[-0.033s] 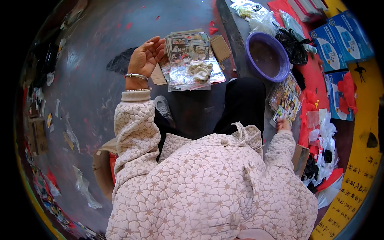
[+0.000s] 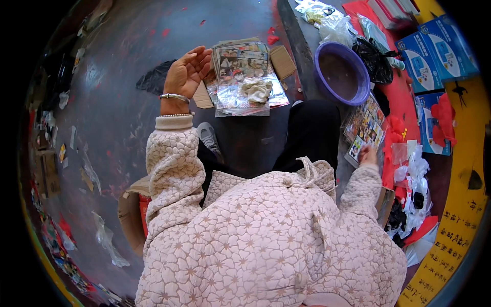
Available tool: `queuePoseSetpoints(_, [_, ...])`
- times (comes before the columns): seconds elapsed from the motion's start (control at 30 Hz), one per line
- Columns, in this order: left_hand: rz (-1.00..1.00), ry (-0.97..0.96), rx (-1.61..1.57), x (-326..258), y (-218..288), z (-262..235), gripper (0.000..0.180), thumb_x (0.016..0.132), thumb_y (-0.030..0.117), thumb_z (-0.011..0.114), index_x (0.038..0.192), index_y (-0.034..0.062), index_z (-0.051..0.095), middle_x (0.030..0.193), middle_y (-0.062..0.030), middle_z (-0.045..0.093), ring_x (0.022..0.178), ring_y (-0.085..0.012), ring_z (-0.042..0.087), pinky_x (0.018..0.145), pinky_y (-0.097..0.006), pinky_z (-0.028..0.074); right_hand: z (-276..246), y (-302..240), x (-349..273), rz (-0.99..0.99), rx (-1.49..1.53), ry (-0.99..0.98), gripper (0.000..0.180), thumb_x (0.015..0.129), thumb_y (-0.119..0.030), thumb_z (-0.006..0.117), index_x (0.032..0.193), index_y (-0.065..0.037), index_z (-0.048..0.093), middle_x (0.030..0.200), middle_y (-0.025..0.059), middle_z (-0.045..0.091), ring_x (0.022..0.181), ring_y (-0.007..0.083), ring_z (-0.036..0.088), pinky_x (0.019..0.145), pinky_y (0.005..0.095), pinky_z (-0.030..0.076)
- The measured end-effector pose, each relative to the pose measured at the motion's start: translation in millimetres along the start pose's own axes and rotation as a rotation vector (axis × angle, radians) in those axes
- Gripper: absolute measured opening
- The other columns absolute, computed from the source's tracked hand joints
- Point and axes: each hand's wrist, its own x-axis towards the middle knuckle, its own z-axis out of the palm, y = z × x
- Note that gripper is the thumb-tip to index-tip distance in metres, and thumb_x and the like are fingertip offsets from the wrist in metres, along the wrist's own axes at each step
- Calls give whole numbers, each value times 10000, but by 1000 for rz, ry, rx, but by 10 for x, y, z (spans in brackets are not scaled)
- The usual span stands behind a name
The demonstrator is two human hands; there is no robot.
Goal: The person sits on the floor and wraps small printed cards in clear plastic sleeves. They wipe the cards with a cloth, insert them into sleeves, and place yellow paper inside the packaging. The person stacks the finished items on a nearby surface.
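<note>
My left hand (image 2: 189,74) is raised palm up, its fingers loosely curled and apart, with nothing in it. Silver and beaded bracelets circle that wrist. Just right of it lies a stack of clear-wrapped picture sheets (image 2: 237,66) on cardboard. A crumpled pale cloth or glove (image 2: 257,90) rests on top of the stack. On my right side, my right hand (image 2: 367,155) is at the near end of other colourful picture sheets (image 2: 369,125). Its fingers are small and smeared, so I cannot tell whether they grip a sheet or only touch it.
A purple basin (image 2: 341,73) of murky liquid stands beyond the right-hand sheets. Next to it are a black plastic bag (image 2: 376,59) and blue boxes (image 2: 419,60). White plastic bags (image 2: 417,174) lie at far right. An open cardboard box (image 2: 132,217) is by my left side.
My right hand has shifted slightly up and to the right over the picture sheets. The left hand has stayed in place.
</note>
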Motion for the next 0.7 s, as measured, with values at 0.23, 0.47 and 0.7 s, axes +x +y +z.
queuePoseSetpoints(0.23, [7,90,-64,75,17,-62,280,830,51,435,1097,-20,477,1028,-134,565,857,-196,580,756,-291,498,3436,-1001,-1457,-780,-941,-557,278,831,-224,534,1043,-53,583,958,38,604,842,61,532,725,206,404])
queuePoseSetpoints(0.47, [-114,187,378,225,-358,-229,290,772,67,508,1063,68,509,977,-39,556,910,-152,536,768,-334,464,4449,587,-355,-1028,-1809,-673,556,758,-451,568,1243,-224,415,1335,150,300,1219,341,303,909,561,303])
queuePoseSetpoints(0.7, [-678,595,811,279,-1178,-588,423,747,144,616,1130,79,448,1054,-94,500,1006,-311,487,780,-529,427,4386,1125,-37,-1091,-1848,-558,459,735,-250,585,1162,-158,443,1094,195,455,963,369,506,739,487,442])
